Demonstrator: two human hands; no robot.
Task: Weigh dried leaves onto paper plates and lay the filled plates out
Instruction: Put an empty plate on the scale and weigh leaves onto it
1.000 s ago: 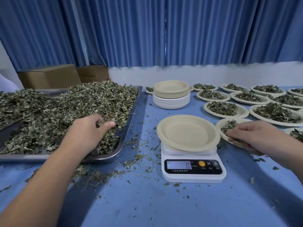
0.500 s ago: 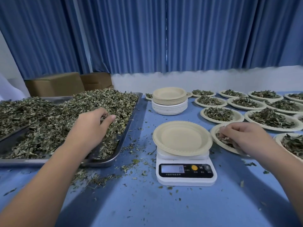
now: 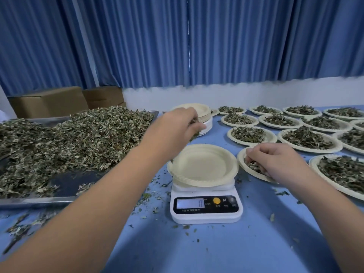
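Many full plates sit at two o'clock, yet the plate on the scale is empty, with the left hand gripping leaves above it, the right hand pinching leaves at three o'clock, and lots left in the tray at nine o'clock.

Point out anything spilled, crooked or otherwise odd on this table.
Some dried leaf bits lie scattered on the blue table, mostly between the metal tray and the scale, with more before the tray's front edge at far left. They look dropped in transfer. Nothing looks damaged.
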